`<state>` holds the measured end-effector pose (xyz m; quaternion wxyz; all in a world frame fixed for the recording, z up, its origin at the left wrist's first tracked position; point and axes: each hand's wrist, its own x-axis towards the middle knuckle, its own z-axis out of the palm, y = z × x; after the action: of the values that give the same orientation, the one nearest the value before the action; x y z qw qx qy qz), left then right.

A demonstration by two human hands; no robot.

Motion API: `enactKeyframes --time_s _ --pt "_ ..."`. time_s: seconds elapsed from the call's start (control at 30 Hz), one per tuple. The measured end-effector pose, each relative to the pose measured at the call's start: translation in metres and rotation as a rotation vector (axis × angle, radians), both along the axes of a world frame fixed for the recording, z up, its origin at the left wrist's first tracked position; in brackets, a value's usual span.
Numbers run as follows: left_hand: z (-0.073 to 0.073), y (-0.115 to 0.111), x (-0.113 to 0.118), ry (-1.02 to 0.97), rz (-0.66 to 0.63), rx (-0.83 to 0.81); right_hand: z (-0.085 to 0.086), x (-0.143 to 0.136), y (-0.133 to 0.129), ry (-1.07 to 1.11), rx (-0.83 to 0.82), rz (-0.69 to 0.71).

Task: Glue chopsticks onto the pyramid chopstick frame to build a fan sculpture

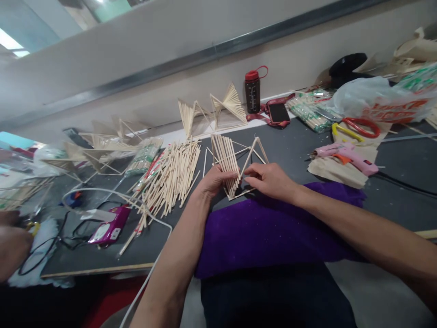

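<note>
A small frame model of wooden sticks (226, 155), which look like chopsticks, stands on the dark table in front of me. One side of it is a fan of closely laid sticks; the other is an open triangle. My left hand (218, 179) grips the lower part of the fan, its thumb lying across the sticks. At the model's lower middle corner, my right hand (271, 181) has its fingers curled together. Whether a stick or something small is between those fingertips is hidden. A loose pile of sticks (172, 175) lies left of my left hand.
A purple cloth (266, 232) covers the table edge before me. Rightward lie a pink glue gun (348, 157) with a cord, and scissors (362, 127). Finished-looking stick models (227, 109), a bottle (252, 91) and a phone (278, 113) stand behind. Another person's hand (13, 246) is left.
</note>
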<state>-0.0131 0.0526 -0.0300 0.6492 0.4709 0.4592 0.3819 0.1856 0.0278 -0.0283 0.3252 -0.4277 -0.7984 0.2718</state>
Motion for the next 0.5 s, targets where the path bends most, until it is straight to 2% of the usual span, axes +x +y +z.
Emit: enactKeyframes --time_s 0.3,0.5 --pt "-0.006 -0.003 0.027 -0.173 0.254 0.060 -0.005 0.000 0.010 0.175 -0.107 -0.077" --pt "-0.009 -0.004 0.041 -0.249 0.305 0.047 -0.011 0.003 0.018 0.309 -0.145 -0.067"
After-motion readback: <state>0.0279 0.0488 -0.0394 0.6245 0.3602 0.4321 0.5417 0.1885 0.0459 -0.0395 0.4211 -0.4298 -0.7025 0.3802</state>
